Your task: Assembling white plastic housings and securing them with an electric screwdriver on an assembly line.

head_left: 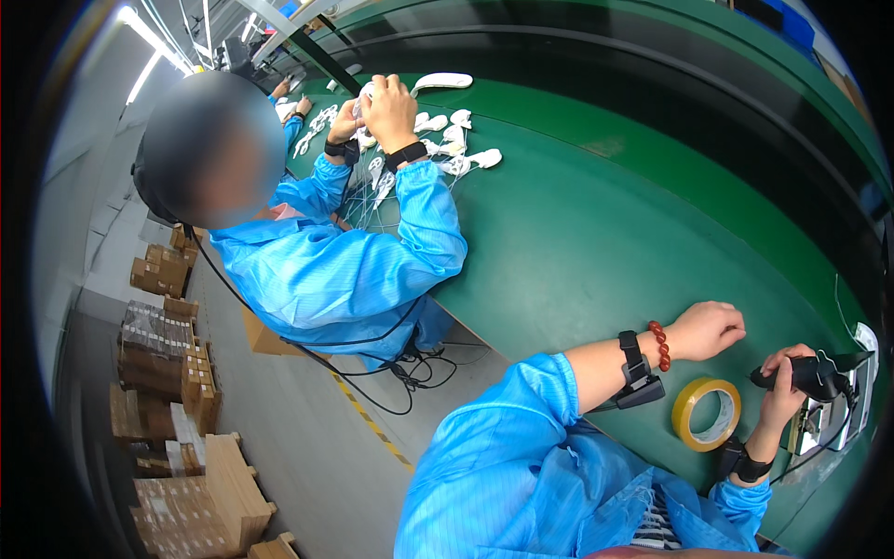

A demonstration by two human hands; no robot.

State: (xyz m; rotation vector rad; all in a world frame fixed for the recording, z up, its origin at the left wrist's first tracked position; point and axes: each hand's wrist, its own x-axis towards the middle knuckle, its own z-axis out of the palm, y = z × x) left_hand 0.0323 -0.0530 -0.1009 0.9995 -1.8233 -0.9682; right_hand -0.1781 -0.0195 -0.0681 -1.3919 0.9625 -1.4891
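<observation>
My left hand (712, 330) is over the green bench with its fingers curled in; nothing shows sticking out of it. A red beaded bracelet (660, 346) and a black strapped device (640, 377) are on that wrist. At the far right, my right hand (784, 374) has its fingers wrapped round a black, rounded handheld tool (819, 380), whose exact kind I cannot make out. A black band (745, 462) circles my right wrist. Between my forearms a roll of yellow tape (685, 416) lies flat on the bench.
A metal fixture (812, 424) and a white strip (866, 363) stand by the right edge, with a black cable. On my left a co-worker in blue (345, 270) handles a white part among several white pieces (456, 149) with thin wires. Cartons (186, 508) and loose cables (410, 377) are on the floor.
</observation>
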